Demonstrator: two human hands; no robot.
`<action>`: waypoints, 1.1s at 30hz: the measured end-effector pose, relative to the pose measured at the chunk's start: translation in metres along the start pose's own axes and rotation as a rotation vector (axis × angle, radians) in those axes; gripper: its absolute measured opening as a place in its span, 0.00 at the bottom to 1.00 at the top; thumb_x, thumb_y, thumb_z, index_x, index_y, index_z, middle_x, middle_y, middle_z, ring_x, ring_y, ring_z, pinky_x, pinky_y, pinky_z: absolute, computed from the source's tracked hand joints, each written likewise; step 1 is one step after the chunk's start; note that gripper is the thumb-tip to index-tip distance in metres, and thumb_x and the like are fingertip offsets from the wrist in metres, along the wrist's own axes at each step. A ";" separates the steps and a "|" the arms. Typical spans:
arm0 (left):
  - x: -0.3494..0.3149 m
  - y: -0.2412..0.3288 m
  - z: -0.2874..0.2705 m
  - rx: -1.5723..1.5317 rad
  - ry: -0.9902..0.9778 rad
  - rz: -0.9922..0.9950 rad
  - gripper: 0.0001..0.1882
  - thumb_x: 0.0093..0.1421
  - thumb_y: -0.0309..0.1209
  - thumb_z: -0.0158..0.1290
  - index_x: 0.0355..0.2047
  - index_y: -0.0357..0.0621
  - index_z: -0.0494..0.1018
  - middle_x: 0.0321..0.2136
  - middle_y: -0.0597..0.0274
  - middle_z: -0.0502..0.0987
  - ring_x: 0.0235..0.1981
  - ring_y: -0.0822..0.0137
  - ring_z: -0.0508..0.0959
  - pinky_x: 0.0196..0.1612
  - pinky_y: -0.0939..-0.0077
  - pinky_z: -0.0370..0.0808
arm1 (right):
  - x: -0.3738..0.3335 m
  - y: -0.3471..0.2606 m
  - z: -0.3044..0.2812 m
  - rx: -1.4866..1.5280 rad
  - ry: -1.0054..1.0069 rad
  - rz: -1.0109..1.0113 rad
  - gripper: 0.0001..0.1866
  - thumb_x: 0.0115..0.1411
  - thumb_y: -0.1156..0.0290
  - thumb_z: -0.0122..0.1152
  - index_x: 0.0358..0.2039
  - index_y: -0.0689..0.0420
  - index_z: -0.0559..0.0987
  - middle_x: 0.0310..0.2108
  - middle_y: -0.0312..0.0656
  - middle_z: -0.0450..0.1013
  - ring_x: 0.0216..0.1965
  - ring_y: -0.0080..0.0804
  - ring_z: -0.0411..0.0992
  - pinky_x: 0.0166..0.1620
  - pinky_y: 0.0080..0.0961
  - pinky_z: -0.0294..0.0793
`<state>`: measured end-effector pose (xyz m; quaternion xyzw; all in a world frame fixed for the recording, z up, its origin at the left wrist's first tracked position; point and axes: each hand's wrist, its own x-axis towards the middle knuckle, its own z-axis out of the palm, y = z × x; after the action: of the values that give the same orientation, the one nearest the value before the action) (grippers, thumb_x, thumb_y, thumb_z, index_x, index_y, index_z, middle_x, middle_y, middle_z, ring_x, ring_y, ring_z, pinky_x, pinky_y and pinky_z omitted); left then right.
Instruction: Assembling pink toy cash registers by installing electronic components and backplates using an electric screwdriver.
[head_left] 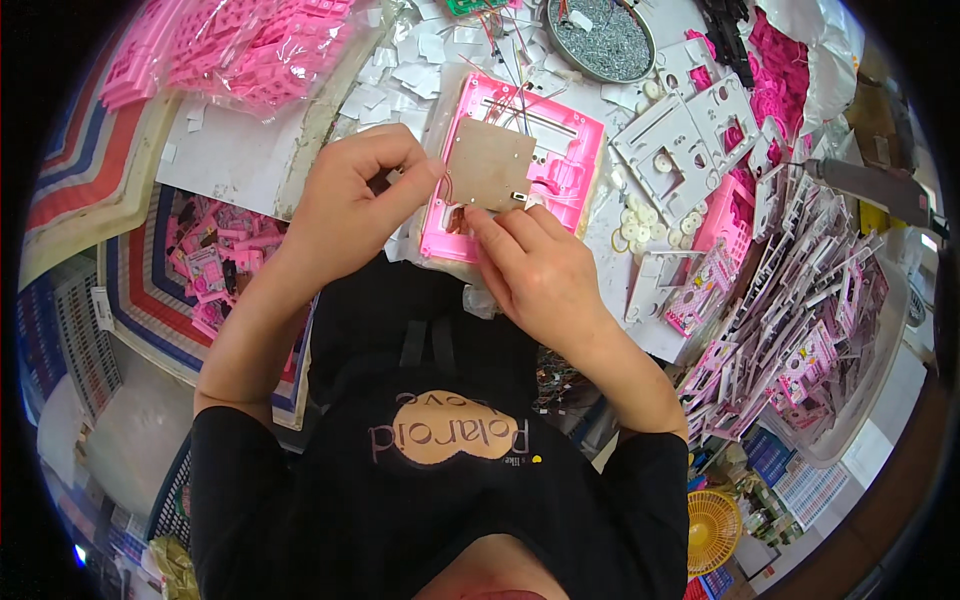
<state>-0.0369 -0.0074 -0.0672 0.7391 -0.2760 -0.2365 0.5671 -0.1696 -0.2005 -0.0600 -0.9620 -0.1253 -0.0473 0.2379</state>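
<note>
Just above centre frame, the right hand is pressing closed fingertips against the lower edge of a brown circuit board, while the left hand is pinching the board's left edge with curled fingers. The board is lying on a pink plastic housing and, judging by its look, is light, stiff and fragile, with thin wires attached, best held by its bare edges. Farther up, a round tray of screws is sitting at top centre.
</note>
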 end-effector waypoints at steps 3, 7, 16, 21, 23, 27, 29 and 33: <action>-0.006 -0.001 -0.002 -0.020 0.003 -0.028 0.11 0.65 0.25 0.54 0.26 0.33 0.71 0.24 0.66 0.70 0.28 0.76 0.68 0.33 0.78 0.63 | 0.003 0.000 0.002 0.010 0.020 -0.008 0.20 0.53 0.74 0.67 0.47 0.61 0.79 0.33 0.41 0.73 0.36 0.38 0.73 0.36 0.33 0.76; -0.007 -0.007 -0.004 -0.033 0.005 -0.053 0.10 0.65 0.25 0.54 0.26 0.33 0.71 0.25 0.66 0.71 0.29 0.76 0.68 0.34 0.78 0.63 | 0.004 0.001 0.002 -0.011 0.021 -0.027 0.20 0.53 0.73 0.67 0.48 0.61 0.79 0.32 0.40 0.72 0.35 0.38 0.73 0.35 0.33 0.76; -0.006 -0.006 0.000 -0.078 0.030 0.019 0.11 0.64 0.30 0.58 0.28 0.35 0.76 0.24 0.68 0.71 0.24 0.81 0.67 0.27 0.81 0.64 | 0.008 -0.011 -0.002 -0.171 -0.213 -0.042 0.28 0.52 0.68 0.67 0.55 0.59 0.77 0.38 0.40 0.72 0.42 0.38 0.72 0.37 0.32 0.77; -0.006 -0.004 0.005 -0.111 0.105 0.131 0.10 0.65 0.30 0.57 0.29 0.35 0.77 0.28 0.67 0.77 0.26 0.80 0.71 0.29 0.81 0.66 | 0.012 -0.002 -0.018 -0.035 -0.308 -0.063 0.25 0.54 0.69 0.66 0.54 0.57 0.78 0.40 0.41 0.72 0.45 0.40 0.72 0.40 0.34 0.79; -0.008 0.003 0.006 -0.211 -0.019 -0.016 0.12 0.68 0.29 0.52 0.28 0.34 0.76 0.32 0.63 0.78 0.30 0.77 0.72 0.35 0.79 0.69 | 0.005 0.002 -0.018 -0.069 -0.285 -0.076 0.21 0.54 0.67 0.66 0.48 0.60 0.80 0.38 0.41 0.72 0.43 0.39 0.71 0.39 0.33 0.79; -0.009 0.009 0.009 -0.333 -0.194 -0.113 0.18 0.73 0.33 0.44 0.33 0.33 0.76 0.34 0.61 0.78 0.33 0.75 0.74 0.37 0.77 0.71 | -0.004 0.006 -0.012 -0.022 -0.114 -0.074 0.14 0.54 0.68 0.67 0.39 0.61 0.83 0.36 0.41 0.73 0.40 0.39 0.72 0.36 0.32 0.78; -0.008 0.009 0.013 -0.267 -0.230 -0.028 0.21 0.74 0.37 0.40 0.36 0.33 0.76 0.34 0.59 0.78 0.33 0.73 0.74 0.37 0.76 0.71 | -0.008 0.007 -0.015 0.062 0.097 -0.040 0.14 0.52 0.69 0.70 0.39 0.60 0.82 0.36 0.40 0.74 0.37 0.39 0.73 0.34 0.32 0.77; -0.003 0.017 0.028 -0.014 -0.276 0.194 0.27 0.75 0.44 0.34 0.39 0.32 0.74 0.32 0.55 0.76 0.32 0.66 0.74 0.37 0.72 0.71 | -0.003 0.002 -0.018 0.207 0.314 0.061 0.16 0.48 0.70 0.75 0.38 0.57 0.82 0.36 0.39 0.76 0.33 0.39 0.74 0.32 0.33 0.75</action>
<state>-0.0597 -0.0290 -0.0577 0.6656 -0.4197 -0.2819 0.5490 -0.1725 -0.2115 -0.0453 -0.9165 -0.0615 -0.1766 0.3535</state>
